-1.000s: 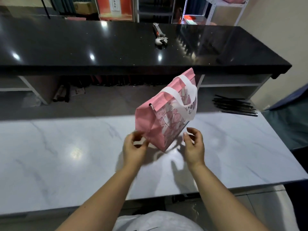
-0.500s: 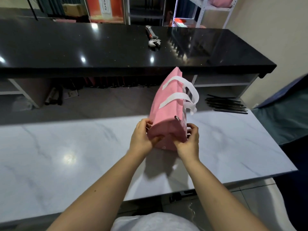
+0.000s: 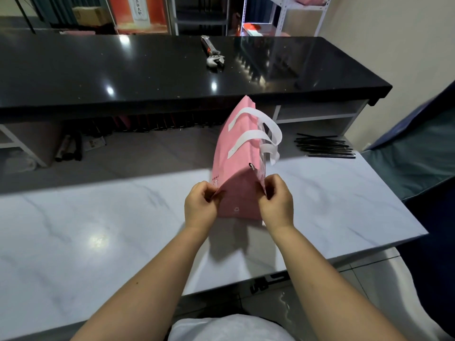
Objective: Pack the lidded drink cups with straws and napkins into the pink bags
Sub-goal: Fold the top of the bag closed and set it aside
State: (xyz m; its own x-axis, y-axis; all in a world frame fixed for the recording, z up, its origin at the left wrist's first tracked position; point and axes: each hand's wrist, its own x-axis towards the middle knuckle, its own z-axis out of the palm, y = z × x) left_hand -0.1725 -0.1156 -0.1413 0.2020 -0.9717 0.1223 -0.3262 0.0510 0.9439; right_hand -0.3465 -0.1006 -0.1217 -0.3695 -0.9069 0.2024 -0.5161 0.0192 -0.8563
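Hands pinch pink bag (image 3: 237,168): left hand (image 3: 200,205), right hand (image 3: 277,201) (near end edges).

- pink bag (image 3: 236,153): you cannot see inside it; its printed side faces right and shows only edge-on; the marks on the near panel are too small to read.
- left hand (image 3: 200,205), right hand (image 3: 277,203): your fingertips are hidden behind the bag's near edges.
- black straws (image 3: 325,146): they overlap, so the count is unclear.
- shelf (image 3: 147,124) under the black counter (image 3: 123,70): its contents are too dark to identify.
- worktop (image 3: 98,230): cut off at the left edge.
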